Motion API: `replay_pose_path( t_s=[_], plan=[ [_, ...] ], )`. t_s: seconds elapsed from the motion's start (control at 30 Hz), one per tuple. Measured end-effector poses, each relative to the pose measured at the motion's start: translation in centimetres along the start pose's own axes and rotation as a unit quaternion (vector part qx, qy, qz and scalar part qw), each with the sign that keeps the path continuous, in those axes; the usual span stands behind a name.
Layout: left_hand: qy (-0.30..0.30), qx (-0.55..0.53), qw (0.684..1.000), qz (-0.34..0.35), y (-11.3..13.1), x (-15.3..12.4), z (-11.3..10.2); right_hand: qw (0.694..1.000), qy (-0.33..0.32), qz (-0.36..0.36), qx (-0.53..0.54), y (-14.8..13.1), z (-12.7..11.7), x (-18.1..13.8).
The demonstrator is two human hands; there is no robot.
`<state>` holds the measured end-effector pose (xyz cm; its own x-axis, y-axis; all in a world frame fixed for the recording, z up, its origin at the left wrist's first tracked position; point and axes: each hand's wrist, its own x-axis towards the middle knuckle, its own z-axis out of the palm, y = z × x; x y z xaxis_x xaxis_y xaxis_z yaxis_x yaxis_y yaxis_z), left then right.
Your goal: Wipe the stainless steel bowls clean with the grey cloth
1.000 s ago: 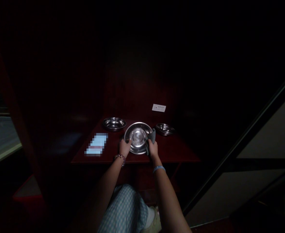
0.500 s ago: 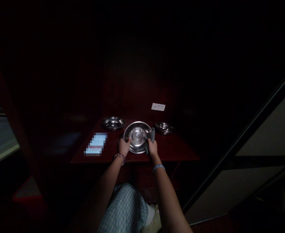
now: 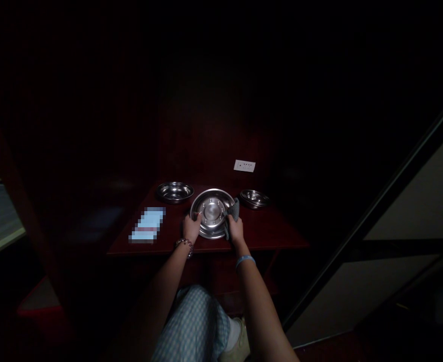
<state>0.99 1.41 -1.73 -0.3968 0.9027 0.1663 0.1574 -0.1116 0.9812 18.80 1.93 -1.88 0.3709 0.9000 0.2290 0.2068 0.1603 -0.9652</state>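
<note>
A shiny steel basin (image 3: 211,210) is tilted up toward me over the front half of the dark red desk. My left hand (image 3: 191,227) grips its left rim, thumb on the inside and the other fingers hidden behind. At the right rim my right hand (image 3: 235,229) is closed on a grey cloth (image 3: 233,213), pressing it against the basin's edge. Behind to the left sits another steel basin (image 3: 175,193). Farther right lie smaller steel bowls (image 3: 254,199), which look stacked.
The desk (image 3: 274,234) stands in a dark red alcove. A blurred-out bright rectangle (image 3: 148,225) lies on its left side. On the back wall is a white socket plate (image 3: 244,166). My knee (image 3: 196,317) is below the desk's front edge.
The view has shifted very slightly. Both hands keep their hold on the basin and cloth, with hardly any visible movement.
</note>
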Motion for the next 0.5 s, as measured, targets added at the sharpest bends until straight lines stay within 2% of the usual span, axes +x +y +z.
replay_pose_path(
  t_s=[0.5],
  plan=[
    [-0.008, -0.006, 1.000, -0.010, 0.04, -0.01, -0.03, 1.000, -0.002, 0.002, -0.002, -0.49, -0.06, -0.36]
  ],
)
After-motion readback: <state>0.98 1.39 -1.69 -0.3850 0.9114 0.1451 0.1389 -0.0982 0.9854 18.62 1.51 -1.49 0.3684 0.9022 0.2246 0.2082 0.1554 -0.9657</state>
